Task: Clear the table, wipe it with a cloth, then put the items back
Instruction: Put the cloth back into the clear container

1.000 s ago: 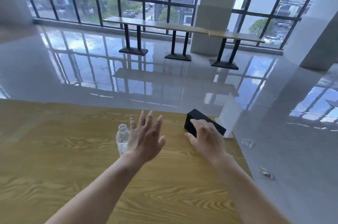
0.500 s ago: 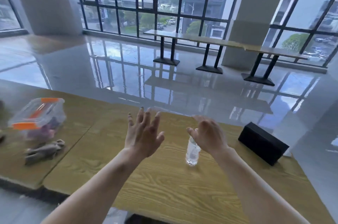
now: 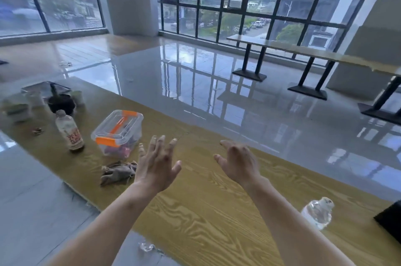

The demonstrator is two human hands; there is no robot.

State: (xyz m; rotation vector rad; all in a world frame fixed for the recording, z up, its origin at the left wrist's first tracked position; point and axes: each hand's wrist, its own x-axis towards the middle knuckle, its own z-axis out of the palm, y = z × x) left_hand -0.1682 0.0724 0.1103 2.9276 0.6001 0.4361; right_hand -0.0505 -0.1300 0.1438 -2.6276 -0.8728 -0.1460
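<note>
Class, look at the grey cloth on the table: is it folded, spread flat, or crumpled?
Crumpled. The cloth lies bunched in uneven folds beside the clear box, untouched by either hand.

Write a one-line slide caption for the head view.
Both hands, left and right, hover open and empty over the wooden table, near a crumpled cloth and clear storage box.

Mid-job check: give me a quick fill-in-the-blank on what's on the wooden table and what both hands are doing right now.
1. Both the left hand and the right hand are open and hold ____.
2. The clear box has clips and a handle coloured ____.
3. The crumpled cloth lies nearest the ____ hand.
4. The clear water bottle stands beside a ____ box at the right edge.

Missing words: nothing; orange; left; black
</note>
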